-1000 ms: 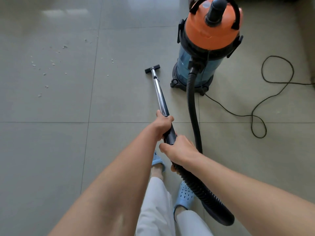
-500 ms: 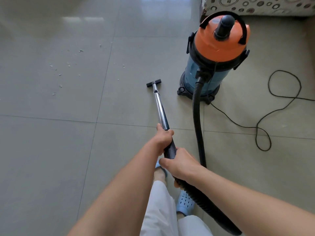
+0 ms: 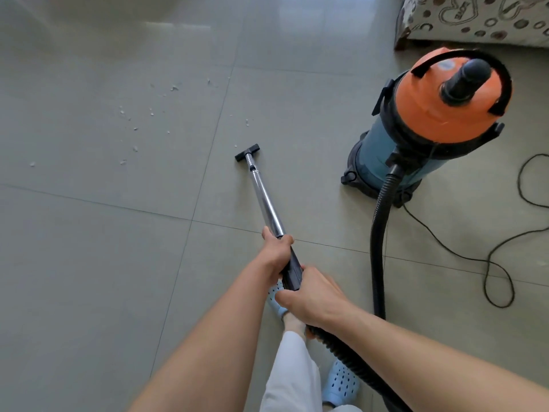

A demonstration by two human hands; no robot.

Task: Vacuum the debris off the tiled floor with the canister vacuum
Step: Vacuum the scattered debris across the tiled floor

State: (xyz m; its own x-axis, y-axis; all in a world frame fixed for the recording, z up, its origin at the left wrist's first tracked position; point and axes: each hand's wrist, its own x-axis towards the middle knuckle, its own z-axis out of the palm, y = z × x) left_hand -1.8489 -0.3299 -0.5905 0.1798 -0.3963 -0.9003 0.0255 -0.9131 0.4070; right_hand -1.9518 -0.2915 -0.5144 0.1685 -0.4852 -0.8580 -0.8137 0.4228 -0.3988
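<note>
Wand (image 3: 269, 203) gripped by both hands: left hand (image 3: 274, 254) forward, right hand (image 3: 315, 295) at hose end. Nozzle (image 3: 247, 152) set on tiled floor (image 3: 89, 263), short of debris (image 3: 135, 129). Canister vacuum (image 3: 421, 138) parked right. Debris judged uncollected; pickup barely started.

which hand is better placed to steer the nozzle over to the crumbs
Left. The left hand grips the wand furthest forward, on the side where the crumbs lie, left of the nozzle. The right hand holds the rear end by the hose, likely better as a pivot.
</note>
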